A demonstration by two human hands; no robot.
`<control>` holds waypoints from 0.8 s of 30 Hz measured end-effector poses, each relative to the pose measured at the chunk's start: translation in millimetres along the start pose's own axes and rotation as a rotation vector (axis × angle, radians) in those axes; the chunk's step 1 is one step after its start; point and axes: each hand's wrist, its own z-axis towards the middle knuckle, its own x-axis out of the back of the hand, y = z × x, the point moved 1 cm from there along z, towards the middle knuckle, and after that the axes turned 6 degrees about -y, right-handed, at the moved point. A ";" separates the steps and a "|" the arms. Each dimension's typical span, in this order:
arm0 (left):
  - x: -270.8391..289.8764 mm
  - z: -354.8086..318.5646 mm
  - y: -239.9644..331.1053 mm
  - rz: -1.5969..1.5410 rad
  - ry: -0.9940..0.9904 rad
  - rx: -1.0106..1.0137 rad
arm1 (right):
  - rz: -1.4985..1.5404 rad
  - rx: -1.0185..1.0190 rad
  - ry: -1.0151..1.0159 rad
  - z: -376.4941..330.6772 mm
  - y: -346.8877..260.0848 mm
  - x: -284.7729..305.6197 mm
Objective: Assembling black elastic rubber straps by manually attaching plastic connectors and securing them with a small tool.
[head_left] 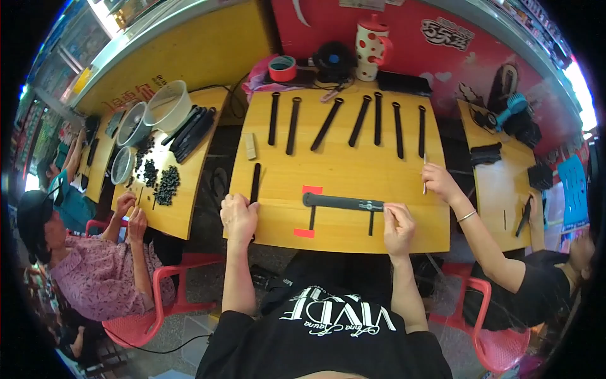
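Note:
A flat black strap (341,201) lies crosswise near the table's front edge, its rounded end at the left and a small pale printed mark near the right end. My right hand (399,228) pinches that right end between thumb and fingers. Beneath the strap run two narrow black strips (372,224), one by each end. Two red tape pieces (304,233) sit at the ends of the left strip. At the left, my left hand (239,218) is closed over another black strap (255,180), which lies lengthwise and partly shows past the fingers.
Several black straps with looped ends (293,126) lie across the table's far half. A small tan block (250,146), tape roll (282,68) and spotted tumbler (372,47) stand beyond. A co-worker's hand (442,181) with a thin rod reaches over the right edge. Black pieces (167,185) cover the left table.

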 end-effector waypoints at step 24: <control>19.7 -71.7 128.3 -0.397 -0.164 -1.013 | 0.728 -0.333 -0.279 -25.3 -53.5 52.6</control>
